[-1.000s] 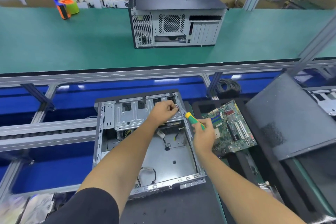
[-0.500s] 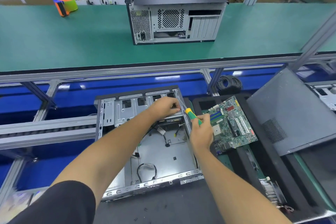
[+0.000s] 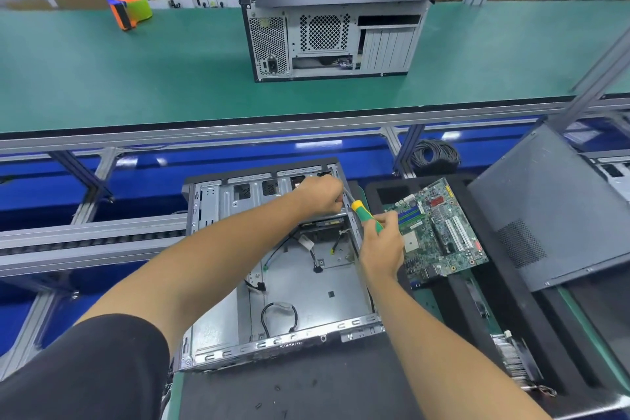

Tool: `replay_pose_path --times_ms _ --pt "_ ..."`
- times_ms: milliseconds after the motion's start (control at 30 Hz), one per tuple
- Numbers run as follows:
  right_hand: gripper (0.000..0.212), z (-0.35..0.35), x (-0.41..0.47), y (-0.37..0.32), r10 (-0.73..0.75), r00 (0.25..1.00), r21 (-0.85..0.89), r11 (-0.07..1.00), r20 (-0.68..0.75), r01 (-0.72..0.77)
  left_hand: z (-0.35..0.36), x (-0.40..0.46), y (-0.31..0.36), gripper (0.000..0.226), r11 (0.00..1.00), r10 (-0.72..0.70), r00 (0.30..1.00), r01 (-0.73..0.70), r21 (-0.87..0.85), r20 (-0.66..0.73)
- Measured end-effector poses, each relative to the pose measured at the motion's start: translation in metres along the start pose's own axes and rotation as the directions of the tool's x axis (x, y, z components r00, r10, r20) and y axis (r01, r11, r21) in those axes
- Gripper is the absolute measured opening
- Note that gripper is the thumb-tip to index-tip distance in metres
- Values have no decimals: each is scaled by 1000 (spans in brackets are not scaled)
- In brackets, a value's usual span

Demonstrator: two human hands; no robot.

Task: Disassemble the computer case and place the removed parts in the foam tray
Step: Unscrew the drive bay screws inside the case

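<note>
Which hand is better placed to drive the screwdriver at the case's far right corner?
Right. The right hand already grips the green-and-yellow screwdriver beside that corner of the open grey metal case; the left hand rests curled on the drive cage.

Both hands have eased slightly nearer along the open case (image 3: pixel 283 283), the screwdriver (image 3: pixel 366 215) following.

Bright, even overhead light leaves only soft shadows, white glare streaks the blue surface (image 3: pixel 317 147), and wide-angle distortion bends the blurred edges.
</note>
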State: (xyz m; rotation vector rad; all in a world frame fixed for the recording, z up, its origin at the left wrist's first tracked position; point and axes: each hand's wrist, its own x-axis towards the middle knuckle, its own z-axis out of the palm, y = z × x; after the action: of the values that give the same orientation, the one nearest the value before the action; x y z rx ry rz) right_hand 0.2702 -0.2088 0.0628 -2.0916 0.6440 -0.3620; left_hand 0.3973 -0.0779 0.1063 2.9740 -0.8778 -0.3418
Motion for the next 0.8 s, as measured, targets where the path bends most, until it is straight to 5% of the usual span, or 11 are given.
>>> replay_pose_path --times_ms 333,433,567,800 --pt "6 -1 -1 0 0 1000 10 1000 -8 0 5 -4 2 17 1000 -10 999 10 6 -47" --pt "7 -2 -1 -1 11 1000 15 1000 -9 -11 10 -6 -3 12 995 -8 994 -3 -100 -105" --pt "8 -1 -1 0 12 1000 24 1000 -28 -11 22 -14 -25 12 881 -194 963 87 -464 -188" --pt "10 2 0 1 -21 999 25 999 -36 21 38 -17 -15 20 839 -222 957 88 -537 -189"
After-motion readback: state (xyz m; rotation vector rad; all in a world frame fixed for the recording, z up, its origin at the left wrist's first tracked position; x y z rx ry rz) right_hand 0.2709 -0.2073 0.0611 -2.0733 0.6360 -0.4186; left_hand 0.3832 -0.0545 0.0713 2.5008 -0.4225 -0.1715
